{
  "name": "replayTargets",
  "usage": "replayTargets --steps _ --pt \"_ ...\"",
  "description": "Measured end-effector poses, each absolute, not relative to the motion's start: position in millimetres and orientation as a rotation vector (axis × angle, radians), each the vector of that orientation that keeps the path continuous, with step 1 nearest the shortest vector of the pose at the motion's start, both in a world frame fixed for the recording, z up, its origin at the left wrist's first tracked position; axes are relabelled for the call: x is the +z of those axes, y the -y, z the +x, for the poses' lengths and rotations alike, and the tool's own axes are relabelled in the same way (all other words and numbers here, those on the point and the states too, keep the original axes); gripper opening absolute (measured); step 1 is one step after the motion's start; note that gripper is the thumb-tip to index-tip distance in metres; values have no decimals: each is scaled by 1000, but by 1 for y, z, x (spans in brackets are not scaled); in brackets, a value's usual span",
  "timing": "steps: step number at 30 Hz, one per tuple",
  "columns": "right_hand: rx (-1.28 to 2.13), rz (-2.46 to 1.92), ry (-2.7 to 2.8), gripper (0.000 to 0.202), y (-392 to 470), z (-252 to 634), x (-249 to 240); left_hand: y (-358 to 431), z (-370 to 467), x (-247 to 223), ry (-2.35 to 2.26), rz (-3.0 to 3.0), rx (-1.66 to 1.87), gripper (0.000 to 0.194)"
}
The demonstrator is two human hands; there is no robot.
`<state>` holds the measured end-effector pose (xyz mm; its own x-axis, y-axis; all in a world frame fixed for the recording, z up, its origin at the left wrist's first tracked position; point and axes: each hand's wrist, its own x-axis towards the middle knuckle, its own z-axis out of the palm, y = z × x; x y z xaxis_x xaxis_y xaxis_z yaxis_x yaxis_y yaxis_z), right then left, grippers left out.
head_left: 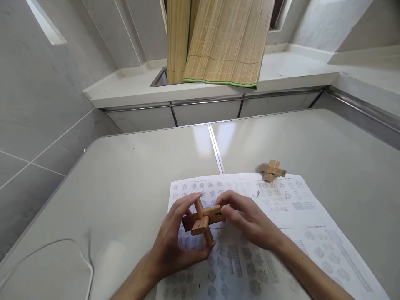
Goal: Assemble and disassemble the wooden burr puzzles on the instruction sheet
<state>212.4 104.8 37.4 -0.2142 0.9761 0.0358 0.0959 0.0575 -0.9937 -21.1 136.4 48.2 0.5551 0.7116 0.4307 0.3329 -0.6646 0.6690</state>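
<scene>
A wooden interlocking puzzle (200,225) of crossed blocks is held over the printed sheet (275,225). My left hand (170,237) spans it, fingers at the top end of an upright block and thumb at the bottom end. With thumb and fingers, my right hand (246,216) grips the right end of a level block that bears a dark mark. Another dark mark shows on the block pointing toward me. Farther back, a second wooden puzzle (272,170) of crossed blocks rests at the sheet's far edge, apart from both hands.
The pale table (134,183) has a metal seam strip (215,146) running away from me. A white cable (90,266) curves at the lower left. Beyond the table are a white ledge (131,89) and a hanging bamboo blind (228,41). Small diagrams cover the sheet.
</scene>
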Motion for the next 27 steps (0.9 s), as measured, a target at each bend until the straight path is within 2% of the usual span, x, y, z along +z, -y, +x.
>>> replayTargets --steps 6,16,27 --pt "1217 -1149 1616 40 -103 207 38 -138 -22 43 -835 2368 944 88" --pt "1311 -1073 1580 42 -104 209 40 -138 -22 43 -832 2439 1014 87" --pt "1249 -1119 1559 42 -103 211 38 -142 -21 49 -802 2472 1061 86"
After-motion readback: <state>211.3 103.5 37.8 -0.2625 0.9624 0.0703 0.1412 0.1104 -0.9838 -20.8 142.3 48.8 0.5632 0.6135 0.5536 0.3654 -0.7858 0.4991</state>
